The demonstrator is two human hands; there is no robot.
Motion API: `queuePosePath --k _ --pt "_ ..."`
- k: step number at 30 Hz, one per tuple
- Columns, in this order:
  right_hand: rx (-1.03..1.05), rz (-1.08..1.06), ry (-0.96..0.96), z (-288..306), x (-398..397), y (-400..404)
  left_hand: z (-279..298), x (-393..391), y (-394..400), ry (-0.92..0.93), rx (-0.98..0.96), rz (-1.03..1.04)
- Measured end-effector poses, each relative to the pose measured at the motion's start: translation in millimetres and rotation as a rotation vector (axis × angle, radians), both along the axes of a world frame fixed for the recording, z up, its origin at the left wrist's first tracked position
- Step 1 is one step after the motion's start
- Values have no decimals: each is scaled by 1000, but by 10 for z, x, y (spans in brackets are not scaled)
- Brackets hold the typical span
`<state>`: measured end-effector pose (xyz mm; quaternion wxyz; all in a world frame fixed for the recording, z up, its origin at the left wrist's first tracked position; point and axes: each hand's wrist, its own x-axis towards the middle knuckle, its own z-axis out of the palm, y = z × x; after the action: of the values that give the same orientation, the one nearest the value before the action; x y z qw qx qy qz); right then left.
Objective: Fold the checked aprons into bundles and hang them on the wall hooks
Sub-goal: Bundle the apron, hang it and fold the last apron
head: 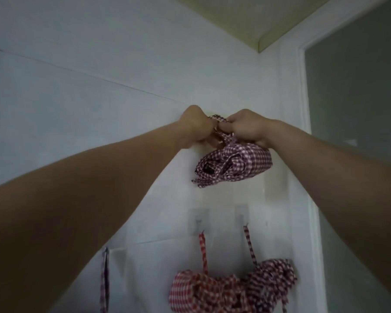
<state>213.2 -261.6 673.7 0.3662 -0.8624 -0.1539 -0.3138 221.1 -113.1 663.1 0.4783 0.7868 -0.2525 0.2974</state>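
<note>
White tiled wall [81,91], corner and frosted glass door [357,114] close on the right. Both arms raised high. Left hand [195,125] and right hand [246,127] both pinch the checked strap loop [219,119] of the maroon-and-white checked apron bundle [235,166], which dangles just under the right hand, against the wall. The hook up there is hidden behind the hands.

Risk: loop misses the hook or catches only its tip, and the bundle drops onto the red checked bundle [196,290] and darker checked bundle [273,279] hanging on clear adhesive hooks [198,220] below. A hard tug could peel the hook off.

Room: open wall to the left, tight on the right.
</note>
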Motion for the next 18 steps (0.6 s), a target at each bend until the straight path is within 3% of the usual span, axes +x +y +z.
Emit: queuePosePath --k 4,6,10,18 --pt "-39 1 -100 140 138 -103 123 95 -34 -15 -56 21" --pt "-1 -30 -92 191 156 -147 200 92 -45 -53 23 81" --pt "-133 -142 -66 196 266 -149 248 97 -49 -49 216 195" --pt "-145 -103 -116 -4 356 -148 32 159 -65 -208 392 382"
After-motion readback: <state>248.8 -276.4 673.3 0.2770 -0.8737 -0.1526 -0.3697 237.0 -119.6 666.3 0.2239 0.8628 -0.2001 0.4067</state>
